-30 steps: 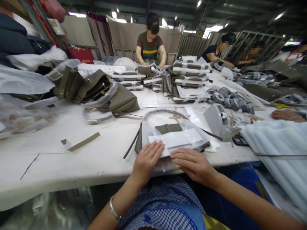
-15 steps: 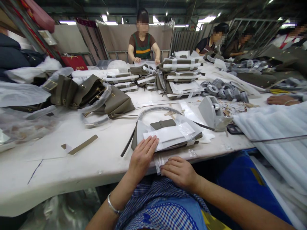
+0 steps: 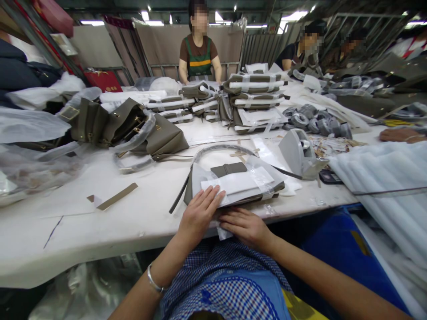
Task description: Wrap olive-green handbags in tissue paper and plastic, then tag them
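A grey-brown handbag [image 3: 230, 168] lies on its side at the table's front edge, partly covered by white paper [image 3: 233, 183] and clear tape [image 3: 262, 177]. Its handle [image 3: 218, 148], wrapped in clear film, arches away from me. My left hand [image 3: 202, 209] rests flat on the bag's near left part, fingers stretched over the paper. Low at the bag's near edge is my right hand [image 3: 248, 227], fingers stretched out, against a strip of clear tape [image 3: 224, 233] that hangs there. The right fingertips are partly hidden under the bag's edge.
A tape dispenser [image 3: 298, 153] stands right of the bag, with a phone [image 3: 330, 177] beyond it. Wrapped handbags [image 3: 256, 100] are stacked at the back, and unwrapped ones [image 3: 167, 138] lie left. White foam sheets [image 3: 383, 173] cover the right edge. A co-worker [image 3: 199, 53] stands opposite.
My right hand has moved up and in toward the bag's near edge, along the hanging tape. My left hand stays on the bag. The view has tilted slightly.
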`<action>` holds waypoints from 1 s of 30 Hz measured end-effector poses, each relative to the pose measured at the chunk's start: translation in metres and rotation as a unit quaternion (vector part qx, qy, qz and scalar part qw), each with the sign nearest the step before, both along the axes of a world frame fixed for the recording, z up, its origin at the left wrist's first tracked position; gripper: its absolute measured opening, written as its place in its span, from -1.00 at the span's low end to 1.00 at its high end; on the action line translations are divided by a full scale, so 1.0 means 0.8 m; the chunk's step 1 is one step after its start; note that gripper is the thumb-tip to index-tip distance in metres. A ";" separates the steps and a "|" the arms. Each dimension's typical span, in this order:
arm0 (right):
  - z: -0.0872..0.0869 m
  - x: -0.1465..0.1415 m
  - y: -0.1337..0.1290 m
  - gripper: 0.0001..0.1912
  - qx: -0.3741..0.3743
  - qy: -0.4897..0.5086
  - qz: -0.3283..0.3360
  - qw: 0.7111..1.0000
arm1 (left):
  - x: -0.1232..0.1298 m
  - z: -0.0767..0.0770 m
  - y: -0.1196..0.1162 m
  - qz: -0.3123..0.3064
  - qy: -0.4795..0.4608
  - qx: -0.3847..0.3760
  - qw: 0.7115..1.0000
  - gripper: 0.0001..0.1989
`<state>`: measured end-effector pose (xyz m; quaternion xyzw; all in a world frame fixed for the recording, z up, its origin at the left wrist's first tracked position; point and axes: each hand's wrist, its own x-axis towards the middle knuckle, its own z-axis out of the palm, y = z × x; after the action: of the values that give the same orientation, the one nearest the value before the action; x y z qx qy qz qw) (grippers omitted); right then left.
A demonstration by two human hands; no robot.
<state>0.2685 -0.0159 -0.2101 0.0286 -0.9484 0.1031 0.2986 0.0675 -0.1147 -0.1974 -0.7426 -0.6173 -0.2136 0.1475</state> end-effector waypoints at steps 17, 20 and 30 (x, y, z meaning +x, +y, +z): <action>0.056 -0.010 0.010 -0.73 0.070 0.071 -0.002 0.995 | 0.006 -0.011 0.001 0.016 0.026 0.011 0.999 -0.45; 0.068 -0.018 0.025 -0.71 0.076 0.079 -0.037 0.993 | 0.009 -0.011 0.000 0.021 0.024 0.021 0.999 -0.49; 0.080 -0.056 0.050 -0.87 -0.043 -0.010 -0.136 0.990 | 0.004 -0.011 -0.004 -0.029 -0.052 0.088 0.994 -0.78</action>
<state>0.2236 0.0237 -0.1461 -0.1151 -0.9410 0.1026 0.3012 0.0709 -0.1175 -0.2061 -0.7323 -0.5809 -0.3099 0.1738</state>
